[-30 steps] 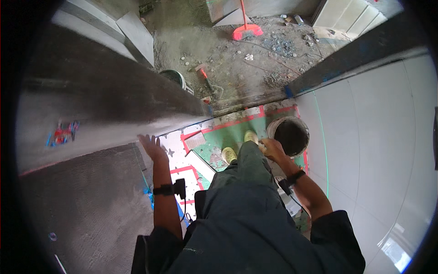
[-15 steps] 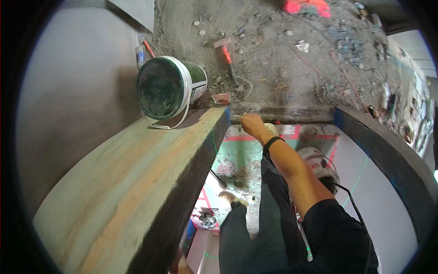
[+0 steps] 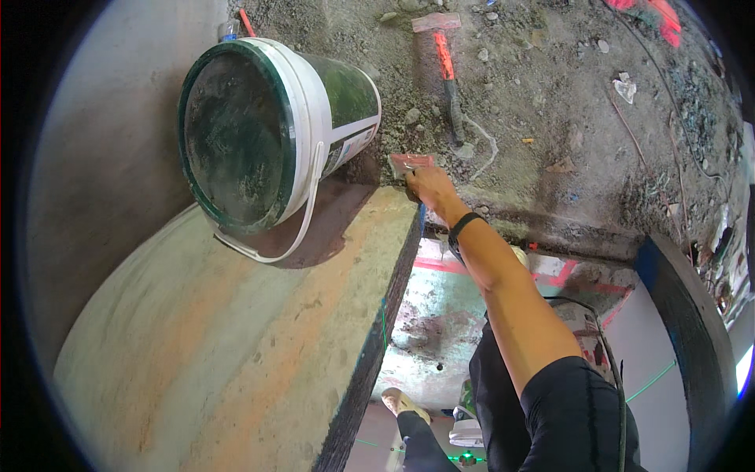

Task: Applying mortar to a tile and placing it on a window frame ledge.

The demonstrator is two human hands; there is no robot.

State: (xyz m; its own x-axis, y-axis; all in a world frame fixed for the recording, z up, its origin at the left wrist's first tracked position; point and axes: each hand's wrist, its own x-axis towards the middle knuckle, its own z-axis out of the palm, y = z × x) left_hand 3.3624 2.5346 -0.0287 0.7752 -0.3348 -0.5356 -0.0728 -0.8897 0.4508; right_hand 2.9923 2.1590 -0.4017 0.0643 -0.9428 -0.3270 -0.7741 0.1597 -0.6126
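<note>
My right hand reaches over the end of a broad pale ledge, its fingers closed on the near edge of a small flat pink packet lying on the dirt. Just left of it is a white-and-green bucket with a dark green lid and its white handle hanging down. Beyond the packet lies a hammer with a red and black handle. My left hand is out of view.
Rubble, cables and a pink broom head lie on the dirt floor. A dark wall edge stands at right. Below are my legs, a grimy bucket and a threshold.
My view has swung forward and left over the ledge, bringing the lidded bucket close. My right hand has moved from beside the round bucket out to the pink packet. My left hand has left view.
</note>
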